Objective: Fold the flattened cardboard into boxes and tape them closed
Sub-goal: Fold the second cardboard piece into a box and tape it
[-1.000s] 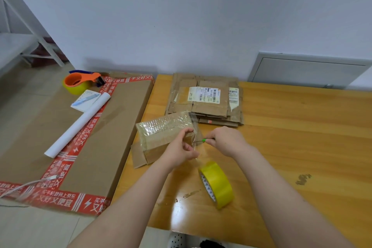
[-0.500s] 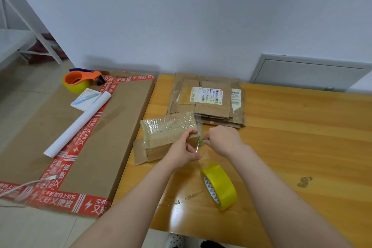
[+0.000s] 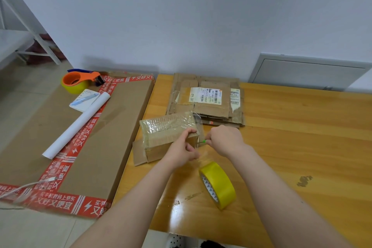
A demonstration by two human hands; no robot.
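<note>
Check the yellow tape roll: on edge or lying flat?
On edge. The yellow tape roll stands on its rim on the table, its printed side face turned sideways, not down.

Packing room: wooden table (image 3: pixel 302 137), cardboard stack (image 3: pixel 207 100).

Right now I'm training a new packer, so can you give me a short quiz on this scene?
1. True or false: the tape roll lies flat on the table.
2. The right hand pinches: A scissors; B a green tool; C a key.
3. Fill in: the left hand grips the ____.

Key: 1 false, it stands on its edge. 2 B. 3 box.
</note>
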